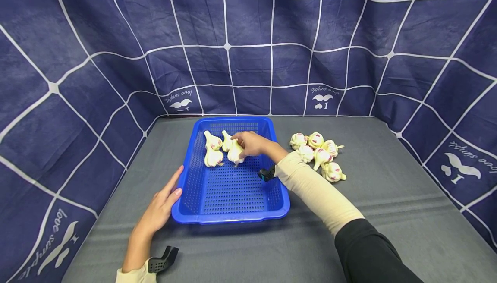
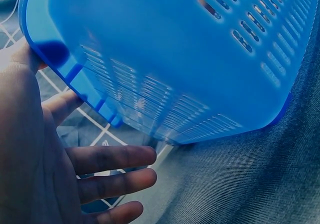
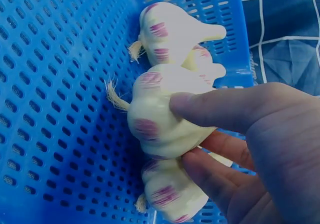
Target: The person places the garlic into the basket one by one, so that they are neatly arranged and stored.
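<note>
My right hand (image 1: 251,144) reaches into the blue plastic basket (image 1: 233,219) and pinches a garlic bulb (image 3: 160,109) between thumb and fingers. The bulb is whitish with purple streaks, and dry roots stick out at one end. Other garlic bulbs sit close around it in the basket's far left part, such as one garlic bulb (image 3: 167,31) with a pale stem and another garlic bulb (image 3: 172,191) below the fingers. My left hand (image 1: 158,207) rests at the basket's left rim. Its thumb and index finger touch the rim, while the other fingers (image 2: 117,156) stretch out straight beside the wall.
Several more garlic bulbs (image 1: 321,155) lie in a group on the grey cloth (image 1: 372,179), to the right of the basket. A dark blue curtain (image 1: 248,67) with white grid lines hangs behind and along both sides.
</note>
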